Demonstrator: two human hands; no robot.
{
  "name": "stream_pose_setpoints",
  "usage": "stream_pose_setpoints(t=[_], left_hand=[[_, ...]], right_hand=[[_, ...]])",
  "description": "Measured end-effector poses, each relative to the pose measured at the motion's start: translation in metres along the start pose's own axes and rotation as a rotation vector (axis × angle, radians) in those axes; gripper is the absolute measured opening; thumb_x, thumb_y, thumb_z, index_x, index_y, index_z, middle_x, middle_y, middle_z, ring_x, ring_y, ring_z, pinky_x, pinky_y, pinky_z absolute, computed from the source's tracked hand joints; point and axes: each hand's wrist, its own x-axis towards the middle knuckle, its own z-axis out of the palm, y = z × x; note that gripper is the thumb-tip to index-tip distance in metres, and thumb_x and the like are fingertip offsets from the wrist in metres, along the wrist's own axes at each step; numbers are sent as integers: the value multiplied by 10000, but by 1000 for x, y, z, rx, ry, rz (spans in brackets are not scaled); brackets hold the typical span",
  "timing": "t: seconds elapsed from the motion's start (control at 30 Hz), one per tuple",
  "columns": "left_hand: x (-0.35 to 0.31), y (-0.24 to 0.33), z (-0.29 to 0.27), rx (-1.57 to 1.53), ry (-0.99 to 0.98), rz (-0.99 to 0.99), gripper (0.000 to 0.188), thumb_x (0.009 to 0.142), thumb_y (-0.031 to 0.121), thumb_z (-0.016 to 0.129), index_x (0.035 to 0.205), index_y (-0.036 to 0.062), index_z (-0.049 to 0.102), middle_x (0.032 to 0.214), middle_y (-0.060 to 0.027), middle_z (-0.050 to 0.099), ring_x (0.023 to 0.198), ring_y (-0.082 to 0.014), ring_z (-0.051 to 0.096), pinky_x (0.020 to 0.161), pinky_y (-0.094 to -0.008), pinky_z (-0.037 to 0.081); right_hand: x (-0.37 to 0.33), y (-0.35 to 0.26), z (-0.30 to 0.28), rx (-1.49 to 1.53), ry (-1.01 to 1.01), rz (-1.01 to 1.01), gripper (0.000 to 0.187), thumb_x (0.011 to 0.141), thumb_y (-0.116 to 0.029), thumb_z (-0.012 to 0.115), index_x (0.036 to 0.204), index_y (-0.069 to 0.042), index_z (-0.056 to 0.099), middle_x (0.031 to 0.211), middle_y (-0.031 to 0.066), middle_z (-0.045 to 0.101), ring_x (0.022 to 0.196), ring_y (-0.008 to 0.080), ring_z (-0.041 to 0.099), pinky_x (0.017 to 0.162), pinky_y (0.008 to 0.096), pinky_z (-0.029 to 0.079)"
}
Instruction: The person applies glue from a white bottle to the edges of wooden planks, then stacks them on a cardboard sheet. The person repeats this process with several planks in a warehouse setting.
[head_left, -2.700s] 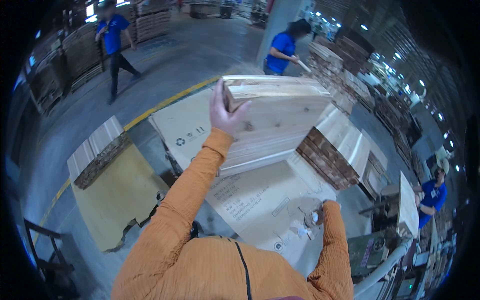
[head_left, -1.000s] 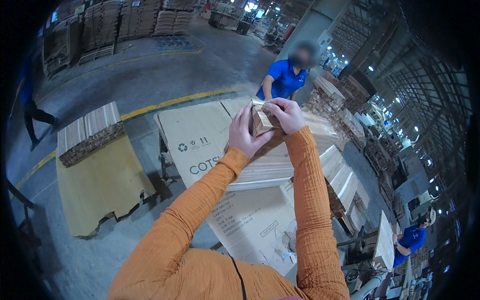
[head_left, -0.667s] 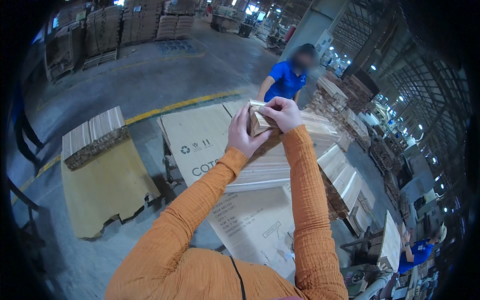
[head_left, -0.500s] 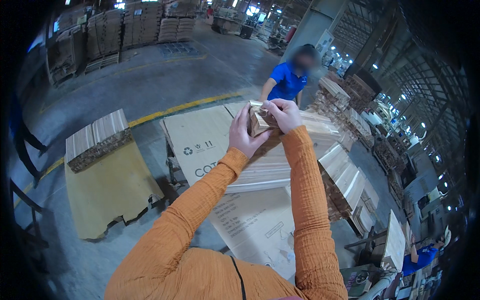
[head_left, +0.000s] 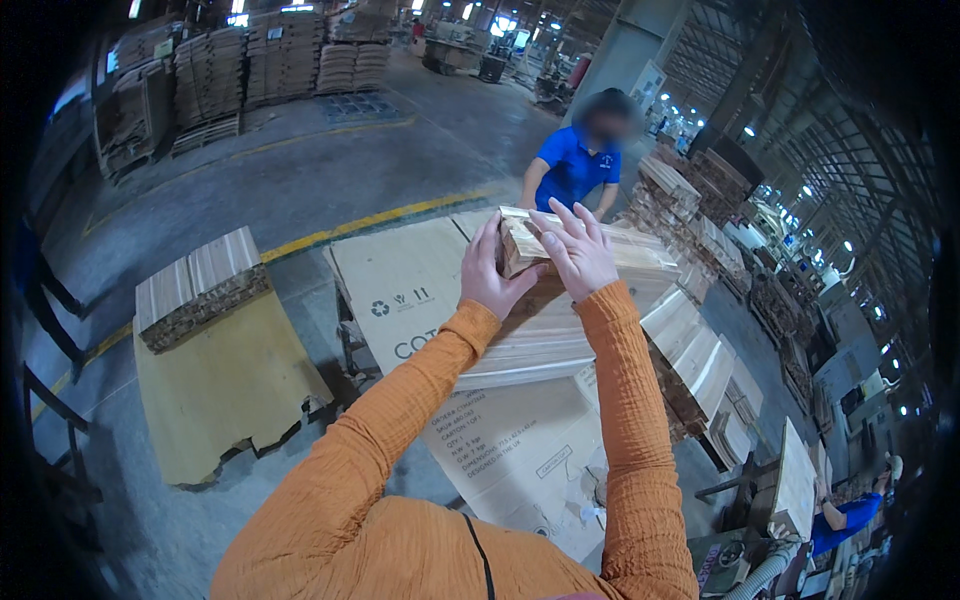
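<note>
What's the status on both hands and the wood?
Left hand gripping the end of the wood. Right hand open at its top, contact unclear. Cardboard underneath. Co-worker just beyond.

Place: woodworking factory hall
Wood: board stacks point(head_left: 198, 285), tall piles point(head_left: 209, 80)
Ground: grey floor point(head_left: 300, 165), yellow line point(head_left: 380, 217)
Overhead: roof trusses point(head_left: 830, 150)

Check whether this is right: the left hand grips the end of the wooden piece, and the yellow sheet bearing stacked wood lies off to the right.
Wrong side: the head view shows the yellow sheet bearing stacked wood off to the left. The left hand does grip the end of the wooden piece.
</note>
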Motion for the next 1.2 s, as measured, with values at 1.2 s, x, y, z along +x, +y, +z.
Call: stream_pose_setpoints(t=[1.2], left_hand=[[-2, 1, -2, 22, 3, -2, 899, 632, 354, 778, 1329, -2, 335, 1262, -224, 448, 1172, -368, 440, 982, -435, 370]], right_hand=[[1, -8, -5, 8, -40, 66, 497, 934, -540, 236, 1302, -313, 482, 1441, 47, 331, 1340, 315, 222, 1077, 474, 142]])
